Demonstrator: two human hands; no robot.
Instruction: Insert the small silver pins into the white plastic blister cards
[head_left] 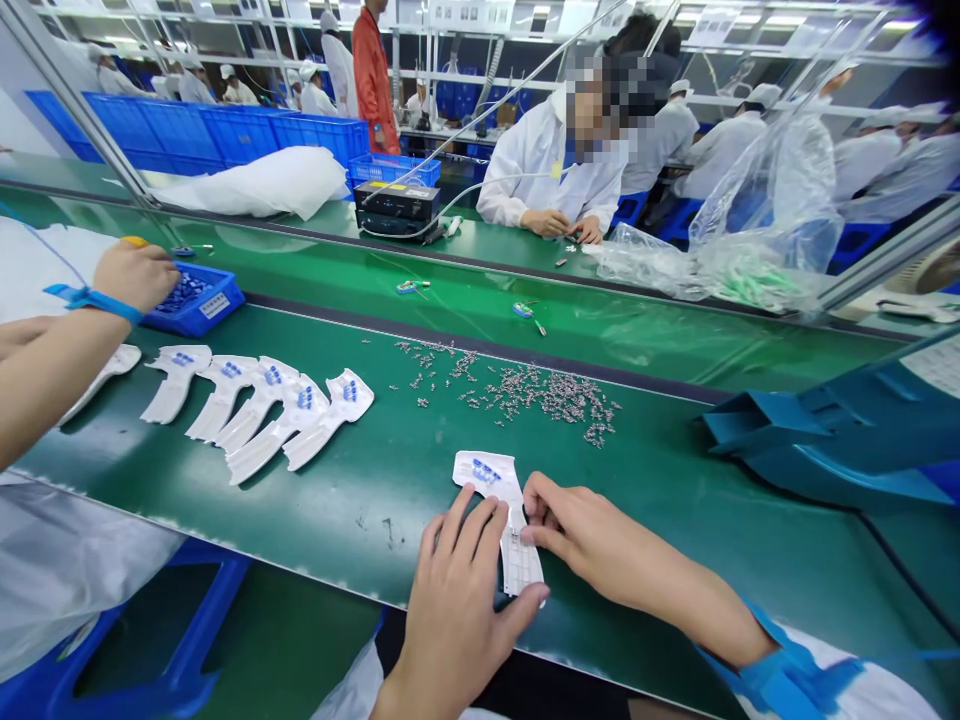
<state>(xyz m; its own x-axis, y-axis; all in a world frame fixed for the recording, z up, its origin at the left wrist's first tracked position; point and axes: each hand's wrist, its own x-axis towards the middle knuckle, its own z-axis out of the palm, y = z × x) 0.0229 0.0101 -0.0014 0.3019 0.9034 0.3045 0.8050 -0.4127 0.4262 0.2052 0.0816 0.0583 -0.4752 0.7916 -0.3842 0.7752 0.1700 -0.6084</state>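
Note:
A white plastic part with small blue pieces at its wide end lies on the green belt right in front of me. My left hand rests on it with fingers spread flat, holding it down. My right hand comes in from the right, fingertips pinched at the part's middle; what they hold is too small to name. A scatter of tiny metal pieces lies just beyond the part.
A row of similar white parts lies to the left. A co-worker's hand reaches into a small blue tray. Another person in white works across the belt. A blue holder stands at the right, clear bags behind.

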